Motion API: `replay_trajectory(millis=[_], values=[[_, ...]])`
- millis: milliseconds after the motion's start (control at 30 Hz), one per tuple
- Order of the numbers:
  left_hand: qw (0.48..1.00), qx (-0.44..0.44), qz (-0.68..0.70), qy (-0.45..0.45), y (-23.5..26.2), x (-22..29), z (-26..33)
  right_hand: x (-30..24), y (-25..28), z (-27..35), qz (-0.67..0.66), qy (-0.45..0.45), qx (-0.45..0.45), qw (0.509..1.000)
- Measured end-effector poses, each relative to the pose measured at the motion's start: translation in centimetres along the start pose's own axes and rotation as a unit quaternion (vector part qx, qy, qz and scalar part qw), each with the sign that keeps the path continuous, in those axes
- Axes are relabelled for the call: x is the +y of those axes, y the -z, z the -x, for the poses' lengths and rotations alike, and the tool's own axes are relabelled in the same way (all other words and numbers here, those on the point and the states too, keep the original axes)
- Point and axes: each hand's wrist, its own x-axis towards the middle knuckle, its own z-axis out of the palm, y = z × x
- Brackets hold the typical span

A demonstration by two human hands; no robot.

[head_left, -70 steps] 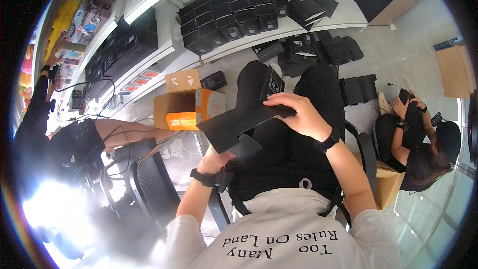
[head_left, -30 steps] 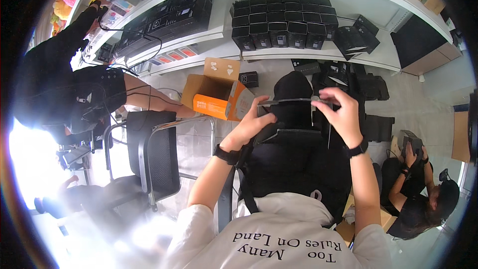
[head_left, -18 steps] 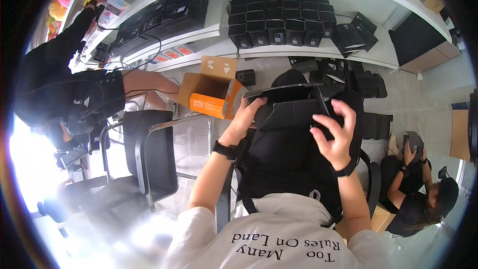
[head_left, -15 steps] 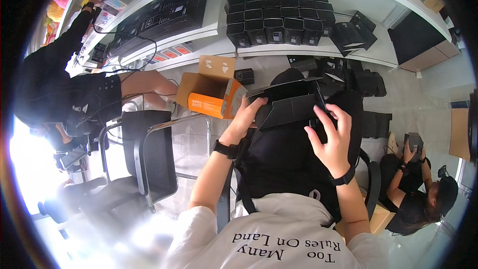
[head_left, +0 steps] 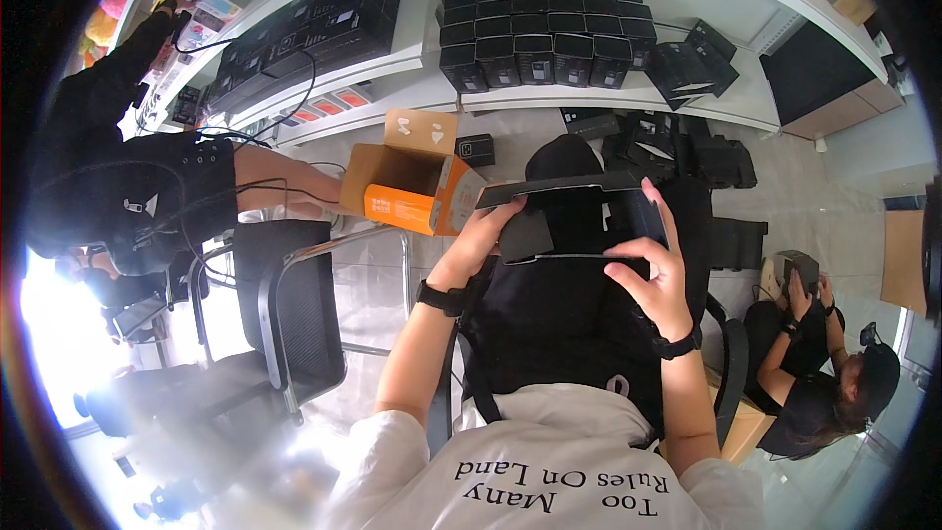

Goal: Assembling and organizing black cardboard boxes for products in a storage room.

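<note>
Evidently both hands grasp a black cardboard box point(head_left: 574, 221): left hand point(head_left: 478, 236) pinches its left edge, right hand point(head_left: 655, 270) its right flap. Light, stiff, creasable; edges grip best.

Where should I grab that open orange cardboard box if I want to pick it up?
Probably by its two outer side walls, coming from above. The orange cardboard box stands open with its flaps up, so the flaps would likely bend if pulled. Its sturdier orange front panel and the wall opposite look free to pinch; a person's forearm lies at its left side.
</note>
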Motion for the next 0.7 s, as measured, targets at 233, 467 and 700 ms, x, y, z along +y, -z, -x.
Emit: replay_trajectory(millis=[233, 467, 700], values=[[0.999, 0.021, 0.020, -0.022, 0.4, -0.8, -0.5, -0.1, -2.7, 1.6, 0.247, 0.126, 0.126, 0.953], [0.993, 0.091, -0.017, -0.079, 0.9, -1.3, -0.7, 0.0, -0.4, -0.9, 0.151, 0.074, -0.098, 0.981], [0.995, 0.067, -0.040, -0.066, 0.4, -0.7, -0.5, -0.3, 1.2, -2.8, 0.165, 0.109, -0.157, 0.968]])
